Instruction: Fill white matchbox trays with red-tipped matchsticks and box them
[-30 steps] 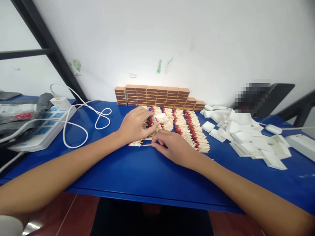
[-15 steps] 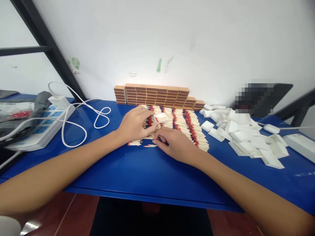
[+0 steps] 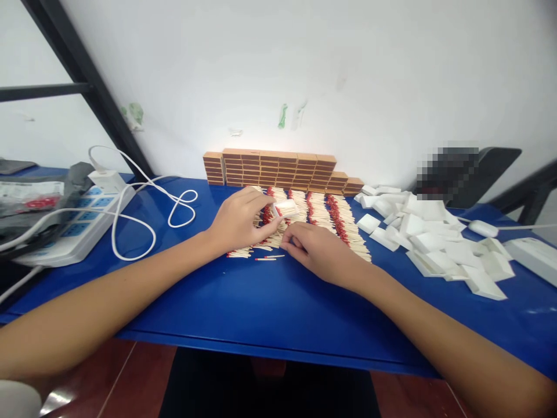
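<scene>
My left hand [image 3: 241, 219] grips a small white matchbox tray [image 3: 285, 208] between thumb and fingers, tilted above the matches. Pale matches with red heads lie inside the tray. Close by, my right hand [image 3: 315, 247] is closed in a pinch just above the desk; whatever its fingertips hold is hidden. Beneath and behind both hands, rows of red-tipped matches [image 3: 347, 226] are spread side by side. Two loose matches [image 3: 266, 259] lie in front of the rows, next to the right fingertips.
Stacked brown matchboxes [image 3: 278, 168] line the wall behind the matches. A heap of white trays [image 3: 435, 232] covers the right of the blue desk [image 3: 243, 307]. At left are a power strip [image 3: 87, 232], white cables [image 3: 152, 231] and a grey bag [image 3: 76, 180].
My right hand has shifted slightly right, away from the loose matches. A second loose match now shows beside the first. My left hand still holds the tray in nearly the same place.
</scene>
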A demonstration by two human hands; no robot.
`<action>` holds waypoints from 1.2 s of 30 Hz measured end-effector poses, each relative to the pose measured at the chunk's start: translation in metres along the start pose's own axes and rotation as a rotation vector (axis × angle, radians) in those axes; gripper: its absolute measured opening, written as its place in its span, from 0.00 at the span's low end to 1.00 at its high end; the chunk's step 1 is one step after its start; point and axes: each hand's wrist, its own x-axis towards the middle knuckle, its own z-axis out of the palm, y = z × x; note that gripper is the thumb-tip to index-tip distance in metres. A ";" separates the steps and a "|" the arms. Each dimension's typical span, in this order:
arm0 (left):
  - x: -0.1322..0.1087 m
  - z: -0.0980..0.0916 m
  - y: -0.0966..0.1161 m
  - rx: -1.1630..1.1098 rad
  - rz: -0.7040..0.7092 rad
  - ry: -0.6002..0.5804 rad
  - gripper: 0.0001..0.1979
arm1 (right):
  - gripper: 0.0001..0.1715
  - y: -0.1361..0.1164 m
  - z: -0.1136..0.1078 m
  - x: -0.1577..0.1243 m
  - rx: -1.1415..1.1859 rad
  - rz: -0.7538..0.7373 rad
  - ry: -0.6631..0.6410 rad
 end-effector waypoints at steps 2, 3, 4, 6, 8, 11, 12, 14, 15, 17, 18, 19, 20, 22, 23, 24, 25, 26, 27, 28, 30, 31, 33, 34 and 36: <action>0.000 0.000 0.000 0.002 0.005 0.008 0.15 | 0.06 0.001 -0.005 -0.002 0.017 -0.012 -0.007; 0.000 0.000 0.000 0.002 0.009 0.011 0.15 | 0.06 0.001 -0.006 -0.003 0.033 -0.026 -0.012; 0.000 0.000 0.000 0.001 0.013 0.014 0.14 | 0.06 0.001 -0.007 -0.004 0.052 -0.043 -0.017; -0.001 0.001 0.000 -0.004 0.017 0.010 0.14 | 0.06 -0.001 -0.006 -0.005 0.087 -0.073 -0.023; -0.001 0.001 0.000 -0.009 0.014 0.005 0.14 | 0.05 -0.005 -0.002 -0.006 0.106 -0.089 -0.029; -0.001 0.001 0.000 -0.010 0.010 0.001 0.14 | 0.06 -0.009 0.002 -0.006 0.105 -0.096 -0.051; -0.001 0.001 0.000 -0.008 0.011 0.002 0.14 | 0.06 -0.009 0.002 -0.006 0.102 -0.090 -0.055; -0.001 0.002 -0.001 -0.010 0.015 0.004 0.14 | 0.05 -0.009 0.002 -0.006 0.092 -0.068 -0.059; -0.002 0.002 -0.001 -0.012 0.014 0.004 0.14 | 0.04 -0.009 0.001 -0.006 0.086 -0.056 -0.063; -0.002 0.002 -0.001 -0.017 0.008 0.001 0.14 | 0.04 -0.009 -0.002 -0.006 0.076 -0.034 -0.085; -0.002 0.002 -0.001 -0.018 0.003 -0.001 0.14 | 0.05 -0.008 -0.003 -0.006 0.072 -0.025 -0.101; -0.002 0.002 -0.001 -0.017 0.001 -0.002 0.14 | 0.06 -0.009 -0.004 -0.006 0.068 -0.019 -0.117; -0.002 0.002 -0.001 -0.015 0.000 -0.002 0.14 | 0.07 -0.009 -0.005 -0.006 0.067 -0.013 -0.131; -0.002 0.002 -0.001 -0.009 0.002 -0.003 0.14 | 0.08 -0.010 -0.006 -0.006 0.064 -0.008 -0.149; -0.002 0.002 -0.001 -0.006 0.004 -0.004 0.14 | 0.08 -0.010 -0.006 -0.006 0.065 -0.008 -0.151; -0.002 0.002 -0.001 -0.005 0.006 -0.003 0.14 | 0.08 -0.011 -0.006 -0.006 0.070 -0.010 -0.144; -0.002 0.002 -0.002 -0.006 0.008 -0.004 0.14 | 0.07 -0.011 -0.005 -0.006 0.080 -0.015 -0.131; -0.002 0.002 -0.002 -0.008 0.008 -0.004 0.14 | 0.07 -0.012 -0.003 -0.006 0.090 -0.022 -0.111; -0.002 0.002 -0.002 -0.011 0.008 -0.003 0.15 | 0.06 -0.013 -0.001 -0.007 0.101 -0.028 -0.083; -0.003 0.003 -0.002 -0.014 0.006 -0.004 0.15 | 0.05 -0.015 0.002 -0.007 0.110 -0.031 -0.050; -0.003 0.003 -0.002 -0.018 0.004 -0.010 0.15 | 0.05 -0.018 0.008 -0.007 0.116 -0.023 0.008; -0.003 0.003 -0.002 -0.019 0.002 -0.012 0.15 | 0.06 -0.019 0.010 -0.007 0.117 -0.014 0.022; -0.003 0.003 -0.002 -0.019 -0.007 -0.019 0.15 | 0.07 -0.022 0.014 -0.007 0.121 0.006 0.015; -0.002 0.003 -0.002 -0.018 -0.012 -0.023 0.15 | 0.08 -0.023 0.015 -0.007 0.127 0.009 0.002; -0.002 0.002 -0.002 -0.016 -0.016 -0.026 0.14 | 0.09 -0.024 0.014 -0.007 0.151 0.007 -0.004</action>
